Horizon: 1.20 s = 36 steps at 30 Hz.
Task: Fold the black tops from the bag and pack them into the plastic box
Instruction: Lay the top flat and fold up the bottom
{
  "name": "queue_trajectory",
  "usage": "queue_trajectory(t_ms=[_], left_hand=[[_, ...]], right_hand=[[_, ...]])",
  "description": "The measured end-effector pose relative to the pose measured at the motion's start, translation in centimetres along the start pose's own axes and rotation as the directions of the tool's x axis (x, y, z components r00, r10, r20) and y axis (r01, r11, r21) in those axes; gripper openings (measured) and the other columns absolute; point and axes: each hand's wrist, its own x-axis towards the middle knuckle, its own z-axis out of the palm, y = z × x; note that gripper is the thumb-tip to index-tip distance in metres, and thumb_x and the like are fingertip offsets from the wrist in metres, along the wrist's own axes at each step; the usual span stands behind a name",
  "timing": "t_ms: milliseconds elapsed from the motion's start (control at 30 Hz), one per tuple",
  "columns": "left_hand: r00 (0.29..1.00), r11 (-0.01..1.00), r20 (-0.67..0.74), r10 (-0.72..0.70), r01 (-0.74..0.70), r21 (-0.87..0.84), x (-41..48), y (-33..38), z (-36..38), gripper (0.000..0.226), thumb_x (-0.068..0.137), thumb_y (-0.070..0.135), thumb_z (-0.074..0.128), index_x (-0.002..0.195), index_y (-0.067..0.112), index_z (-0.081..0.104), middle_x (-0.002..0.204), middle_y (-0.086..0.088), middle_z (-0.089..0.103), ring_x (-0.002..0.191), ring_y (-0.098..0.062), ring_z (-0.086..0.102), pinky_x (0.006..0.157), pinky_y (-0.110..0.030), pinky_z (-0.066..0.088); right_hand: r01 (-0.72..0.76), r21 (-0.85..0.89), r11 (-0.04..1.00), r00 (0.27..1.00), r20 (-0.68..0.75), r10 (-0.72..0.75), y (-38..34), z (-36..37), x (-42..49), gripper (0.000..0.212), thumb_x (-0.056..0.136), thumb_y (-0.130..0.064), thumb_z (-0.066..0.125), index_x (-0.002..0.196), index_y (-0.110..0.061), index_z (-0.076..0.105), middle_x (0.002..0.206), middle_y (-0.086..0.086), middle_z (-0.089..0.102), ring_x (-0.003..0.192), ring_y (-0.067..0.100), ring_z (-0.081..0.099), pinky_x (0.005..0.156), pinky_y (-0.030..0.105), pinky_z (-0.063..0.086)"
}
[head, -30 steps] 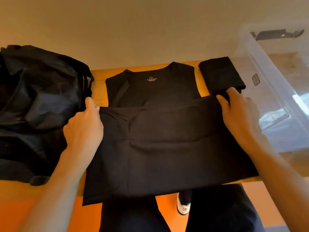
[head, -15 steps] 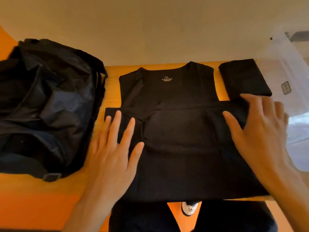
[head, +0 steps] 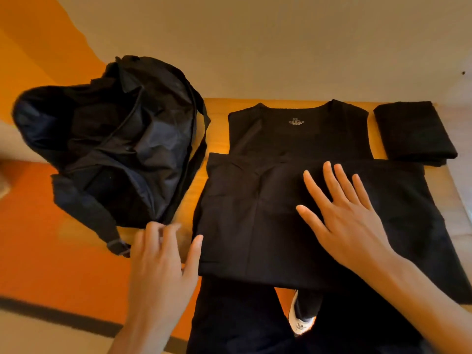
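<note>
Right hand [head: 342, 221] flat, fingers spread, on the black top [head: 242, 213]; left hand [head: 163, 264], open, sits just beside its near-left edge.

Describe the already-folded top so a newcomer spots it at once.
On the wooden table, a black top lies spread out under the right hand. Right of its shoulder sits the folded top: a small compact rectangle, unlike the spread one or the crumpled bag at left.

On the left hand [head: 163, 261], the fingertips [head: 153, 229] are blurred. The collar print [head: 296, 121] on the top [head: 298, 141] is too small to be read. Contents of the bag [head: 109, 139] are lost in shadow.
</note>
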Motion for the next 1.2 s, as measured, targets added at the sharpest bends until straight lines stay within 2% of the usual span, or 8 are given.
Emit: queue_trajectory(t_ms=[233, 333, 500, 633, 867, 1033, 1100, 1200], left_hand=[[0.993, 0.99, -0.02, 0.115, -0.117, -0.081, -1.3, -0.3, -0.1, 0.038, 0.104, 0.043, 0.055, 0.117, 0.009, 0.067, 0.119, -0.002, 0.053, 0.112, -0.023, 0.051, 0.09, -0.034, 0.05], [0.992, 0.989, -0.017, 0.125, -0.126, -0.075, -1.7, 0.1, -0.2, 0.037, 0.104, 0.045, 0.05, 0.108, 0.014, 0.068, 0.107, 0.001, 0.054, 0.097, -0.018, 0.051, 0.079, -0.028, 0.046], [0.985, 0.966, 0.141, -0.097, 0.127, -0.224, -2.6, 1.2, -0.6, 0.037, 0.093, 0.061, 0.048, 0.094, 0.024, 0.05, 0.09, 0.011, 0.044, 0.072, -0.008, 0.046, 0.056, -0.015, 0.032], [0.95, 0.871, 0.277, -0.142, 0.253, -0.422, -2.3, 0.9, -1.2, 0.033, 0.096, 0.039, 0.065, 0.074, 0.024, 0.045, 0.081, 0.009, 0.043, 0.067, -0.006, 0.046, 0.06, -0.014, 0.037], [0.865, 0.289, 0.493, -0.093, 0.497, -0.818, -2.1, 0.4, -2.6, 0.036, 0.092, 0.025, 0.067, 0.075, 0.009, 0.039, 0.06, -0.012, 0.049, 0.051, -0.016, 0.041, 0.049, -0.022, 0.038], [0.757, -0.037, 0.65, -0.062, 0.649, -0.76, -2.0, 0.2, -2.5, 0.027, 0.084, 0.017, 0.071, 0.088, 0.01, 0.045, 0.073, -0.02, 0.054, 0.049, -0.017, 0.053, 0.039, -0.019, 0.037], [0.703, -0.002, 0.708, -0.071, 0.71, -0.705, -1.6, 0.5, -2.5, 0.028, 0.085, 0.02, 0.074, 0.104, 0.009, 0.056, 0.09, -0.013, 0.069, 0.063, -0.022, 0.067, 0.043, -0.022, 0.047], [0.778, 0.237, 0.597, -0.196, 0.628, -0.741, -1.1, 0.6, -2.4, 0.023, 0.089, 0.009, 0.074, 0.109, 0.008, 0.063, 0.095, -0.01, 0.077, 0.069, -0.023, 0.071, 0.056, -0.025, 0.057]], right_hand=[[0.158, -0.002, 0.987, 0.987, -0.026, -0.158, -4.4, 1.3, -1.7, 0.074, 0.1, -0.072, 0.001, 0.162, -0.032, 0.007, 0.17, 0.01, 0.001, 0.157, 0.026, -0.006, 0.126, 0.044, -0.003], [0.155, 0.003, 0.988, 0.988, -0.023, -0.155, -5.0, 1.4, -2.0, 0.076, 0.097, -0.075, -0.004, 0.162, -0.034, 0.001, 0.17, 0.008, -0.002, 0.157, 0.025, -0.009, 0.126, 0.042, -0.005], [0.158, 0.009, 0.987, 0.987, -0.008, -0.157, -5.2, 1.6, -2.2, 0.075, 0.097, -0.075, -0.005, 0.161, -0.037, 0.0, 0.17, 0.006, -0.005, 0.157, 0.024, -0.01, 0.128, 0.045, 0.004], [0.164, 0.003, 0.986, 0.986, -0.006, -0.164, -5.1, 1.5, -2.3, 0.074, 0.097, -0.075, -0.005, 0.161, -0.038, -0.002, 0.17, 0.006, -0.006, 0.157, 0.025, -0.011, 0.128, 0.045, 0.003], [0.167, 0.001, 0.986, 0.986, -0.002, -0.167, -5.1, 1.4, -2.5, 0.074, 0.096, -0.074, -0.006, 0.16, -0.038, -0.002, 0.17, 0.006, -0.006, 0.157, 0.024, -0.01, 0.128, 0.045, 0.003], [0.17, 0.002, 0.985, 0.985, 0.002, -0.17, -5.0, 1.5, -2.5, 0.073, 0.097, -0.074, -0.004, 0.16, -0.038, 0.0, 0.17, 0.005, -0.004, 0.157, 0.024, -0.008, 0.128, 0.045, 0.003], [0.168, 0.005, 0.986, 0.986, -0.002, -0.168, -4.9, 1.5, -2.5, 0.072, 0.097, -0.074, -0.003, 0.16, -0.039, -0.001, 0.17, 0.005, -0.005, 0.157, 0.024, -0.01, 0.128, 0.044, 0.002], [0.17, 0.008, 0.985, 0.985, -0.003, -0.17, -4.8, 1.6, -2.6, 0.072, 0.097, -0.074, -0.003, 0.16, -0.04, -0.001, 0.17, 0.004, -0.005, 0.157, 0.023, -0.01, 0.128, 0.044, 0.002]])
